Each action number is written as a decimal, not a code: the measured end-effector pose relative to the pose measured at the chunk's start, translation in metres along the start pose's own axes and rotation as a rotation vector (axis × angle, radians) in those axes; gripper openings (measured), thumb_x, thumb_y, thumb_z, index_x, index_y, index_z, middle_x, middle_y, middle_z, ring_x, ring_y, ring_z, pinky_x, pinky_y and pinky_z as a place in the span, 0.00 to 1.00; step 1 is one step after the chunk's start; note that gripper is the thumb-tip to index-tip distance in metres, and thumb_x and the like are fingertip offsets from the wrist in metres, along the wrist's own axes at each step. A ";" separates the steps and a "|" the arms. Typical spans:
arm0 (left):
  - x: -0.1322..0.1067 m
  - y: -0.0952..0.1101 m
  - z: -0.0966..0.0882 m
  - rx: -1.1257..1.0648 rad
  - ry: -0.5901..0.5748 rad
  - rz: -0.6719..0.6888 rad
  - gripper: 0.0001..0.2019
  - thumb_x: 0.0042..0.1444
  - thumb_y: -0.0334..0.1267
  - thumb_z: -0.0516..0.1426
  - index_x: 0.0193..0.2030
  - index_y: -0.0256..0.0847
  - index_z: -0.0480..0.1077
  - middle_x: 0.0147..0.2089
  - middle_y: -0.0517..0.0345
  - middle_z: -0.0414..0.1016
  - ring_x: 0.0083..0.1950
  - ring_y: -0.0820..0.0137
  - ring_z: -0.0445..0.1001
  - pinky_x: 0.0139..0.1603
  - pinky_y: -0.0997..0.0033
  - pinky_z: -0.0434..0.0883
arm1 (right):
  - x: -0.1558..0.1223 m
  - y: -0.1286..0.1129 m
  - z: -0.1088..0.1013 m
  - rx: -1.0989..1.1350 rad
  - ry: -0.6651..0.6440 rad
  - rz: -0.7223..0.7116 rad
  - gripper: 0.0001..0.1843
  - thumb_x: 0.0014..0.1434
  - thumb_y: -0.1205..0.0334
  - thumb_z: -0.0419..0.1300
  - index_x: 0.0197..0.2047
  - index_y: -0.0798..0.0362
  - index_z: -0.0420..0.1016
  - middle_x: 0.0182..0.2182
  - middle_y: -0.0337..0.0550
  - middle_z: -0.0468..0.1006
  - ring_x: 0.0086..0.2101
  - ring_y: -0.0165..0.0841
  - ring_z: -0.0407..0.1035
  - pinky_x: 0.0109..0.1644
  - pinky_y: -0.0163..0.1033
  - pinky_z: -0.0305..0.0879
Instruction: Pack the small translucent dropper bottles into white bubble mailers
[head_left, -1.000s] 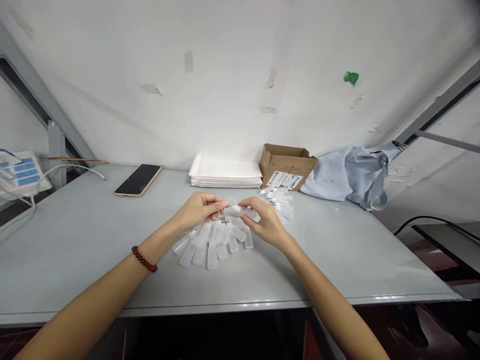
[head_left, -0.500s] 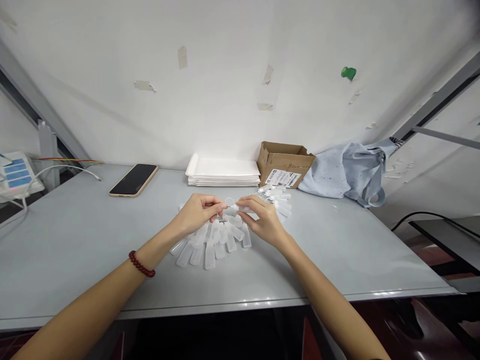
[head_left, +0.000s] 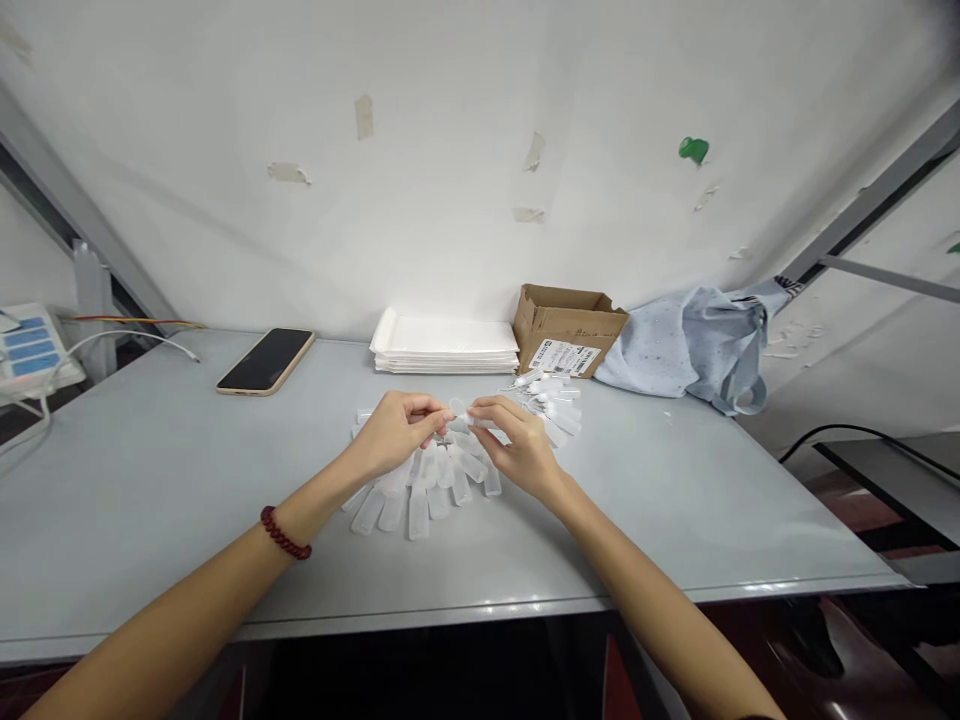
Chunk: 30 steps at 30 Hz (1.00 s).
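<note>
My left hand [head_left: 394, 435] and my right hand [head_left: 514, 445] meet over the middle of the grey table [head_left: 150, 480]. Both pinch one small clear plastic tube [head_left: 469, 418] between their fingertips, the left at its cap end, the right round its body. Under the hands a fan of several similar translucent tubes [head_left: 420, 495] lies on the table. A second heap of tubes [head_left: 553, 400] lies just right of my right hand. A dark red bead bracelet [head_left: 283, 532] is on my left wrist.
A phone [head_left: 266, 360] lies face up at the back left, with a cable and a blue-and-white device [head_left: 30, 355] beyond it. A stack of white trays [head_left: 448, 345], an open cardboard box [head_left: 568, 325] and a light blue cloth bag [head_left: 697, 345] line the back wall.
The hands have stayed together on the tube, with the right fingers shifting slightly along it. The view has drifted a little.
</note>
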<state>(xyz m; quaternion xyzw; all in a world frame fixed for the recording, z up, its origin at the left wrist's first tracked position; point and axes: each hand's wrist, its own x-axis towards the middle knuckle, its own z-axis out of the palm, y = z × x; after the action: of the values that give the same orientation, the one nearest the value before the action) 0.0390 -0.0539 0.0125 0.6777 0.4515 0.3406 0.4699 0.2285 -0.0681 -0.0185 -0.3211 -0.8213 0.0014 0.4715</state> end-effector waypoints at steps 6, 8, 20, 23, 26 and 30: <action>0.002 0.001 -0.002 0.008 -0.011 0.032 0.15 0.52 0.48 0.58 0.27 0.36 0.73 0.23 0.60 0.69 0.22 0.77 0.62 0.24 0.76 0.60 | 0.002 0.003 -0.004 0.014 0.002 0.013 0.08 0.60 0.71 0.55 0.41 0.51 0.71 0.37 0.47 0.76 0.38 0.32 0.73 0.39 0.37 0.72; 0.003 0.002 -0.004 0.042 -0.016 0.046 0.16 0.54 0.48 0.57 0.26 0.36 0.73 0.19 0.62 0.66 0.22 0.77 0.61 0.24 0.76 0.59 | 0.003 0.005 -0.006 0.011 0.009 0.006 0.08 0.60 0.70 0.55 0.41 0.51 0.71 0.37 0.46 0.76 0.38 0.32 0.73 0.39 0.37 0.72; 0.003 0.009 -0.011 -0.018 -0.011 0.036 0.14 0.52 0.47 0.58 0.27 0.36 0.71 0.20 0.62 0.66 0.22 0.77 0.61 0.24 0.77 0.60 | 0.006 0.004 -0.014 -0.003 -0.047 0.285 0.14 0.54 0.54 0.63 0.41 0.53 0.74 0.33 0.44 0.79 0.25 0.29 0.68 0.27 0.35 0.65; 0.003 0.009 -0.012 -0.016 0.000 0.032 0.13 0.53 0.46 0.58 0.28 0.36 0.71 0.21 0.62 0.67 0.22 0.77 0.61 0.24 0.76 0.61 | 0.008 0.005 -0.018 0.087 -0.075 0.430 0.14 0.55 0.51 0.62 0.37 0.54 0.76 0.28 0.42 0.78 0.24 0.28 0.66 0.26 0.34 0.63; 0.003 0.008 -0.011 -0.024 -0.007 0.031 0.12 0.53 0.44 0.57 0.30 0.36 0.71 0.24 0.61 0.69 0.22 0.78 0.62 0.24 0.77 0.61 | 0.009 0.002 -0.019 0.191 -0.086 0.493 0.15 0.56 0.51 0.61 0.38 0.55 0.77 0.30 0.42 0.78 0.25 0.29 0.66 0.27 0.34 0.63; 0.003 0.007 -0.009 -0.024 0.011 0.021 0.10 0.54 0.41 0.57 0.28 0.36 0.71 0.21 0.63 0.66 0.21 0.78 0.61 0.24 0.77 0.61 | 0.009 -0.002 -0.016 0.191 -0.122 0.476 0.16 0.57 0.51 0.60 0.38 0.56 0.78 0.27 0.42 0.77 0.25 0.28 0.65 0.27 0.34 0.60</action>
<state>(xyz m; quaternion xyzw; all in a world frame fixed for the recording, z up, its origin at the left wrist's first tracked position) 0.0344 -0.0489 0.0220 0.6748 0.4428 0.3548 0.4719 0.2369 -0.0702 -0.0017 -0.4585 -0.7457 0.2091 0.4359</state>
